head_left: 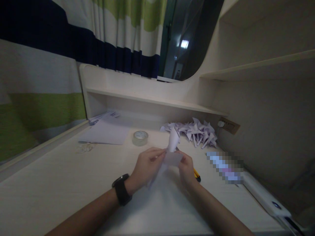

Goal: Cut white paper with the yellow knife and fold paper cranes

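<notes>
both hands, left hand [147,165] and right hand [186,167], pinch a half-folded paper [172,149]; finished folded pieces [197,132] pile behind, blank sheets [105,132] remain.

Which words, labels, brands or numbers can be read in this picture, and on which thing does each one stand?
No text can be read here.
Papers at the back of the desk: dark marks, too small and blurred to read.
Long flat thing right of the right hand: pixelated, unreadable.
Folded white paper held by both hands, left hand: plain.
Tape roll: no label visible.
</notes>
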A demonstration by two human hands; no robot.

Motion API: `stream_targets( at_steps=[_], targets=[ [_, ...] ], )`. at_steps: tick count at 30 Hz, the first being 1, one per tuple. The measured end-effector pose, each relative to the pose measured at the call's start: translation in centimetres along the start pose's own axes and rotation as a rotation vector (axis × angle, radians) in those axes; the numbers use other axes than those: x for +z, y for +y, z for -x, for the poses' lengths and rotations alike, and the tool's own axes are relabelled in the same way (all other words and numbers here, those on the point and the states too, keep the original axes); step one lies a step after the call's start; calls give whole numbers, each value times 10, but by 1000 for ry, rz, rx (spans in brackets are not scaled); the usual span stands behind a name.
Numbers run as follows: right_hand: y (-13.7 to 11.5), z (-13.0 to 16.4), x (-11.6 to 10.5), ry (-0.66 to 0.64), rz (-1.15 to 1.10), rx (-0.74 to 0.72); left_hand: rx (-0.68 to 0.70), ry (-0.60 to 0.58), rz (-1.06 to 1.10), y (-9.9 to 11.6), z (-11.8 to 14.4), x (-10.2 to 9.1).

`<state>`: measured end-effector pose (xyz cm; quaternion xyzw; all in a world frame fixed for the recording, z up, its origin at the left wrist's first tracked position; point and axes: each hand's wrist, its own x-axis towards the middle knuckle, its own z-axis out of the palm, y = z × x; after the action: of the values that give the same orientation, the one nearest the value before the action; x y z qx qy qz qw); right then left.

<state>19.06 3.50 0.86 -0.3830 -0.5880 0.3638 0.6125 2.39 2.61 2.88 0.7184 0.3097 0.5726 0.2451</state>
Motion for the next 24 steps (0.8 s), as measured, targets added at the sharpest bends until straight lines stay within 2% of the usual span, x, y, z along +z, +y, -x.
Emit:
stream_targets(
  at_steps=[3, 7, 12, 15, 18, 24],
  targets=[
    [-3, 1, 0, 2, 38, -59, -43, 11, 58, 2, -1, 0],
    [-9, 3, 0, 18, 230, -208, -80, 4, 106, 5, -4, 0],
    [-15, 6, -1, 19, 299, -297, 15, -9, 50, 11, -3, -3],
    [-12, 6, -3, 3, 215, -235, 119, -2, -31, 11, 0, -4],
    [-9, 5, -1, -13, 51, -107, 256, 10, -136, 8, 3, -4],
    [-14, 8, 8, -80, -187, 152, 485, -9, -486, 5, 5, -9]
  ],
)
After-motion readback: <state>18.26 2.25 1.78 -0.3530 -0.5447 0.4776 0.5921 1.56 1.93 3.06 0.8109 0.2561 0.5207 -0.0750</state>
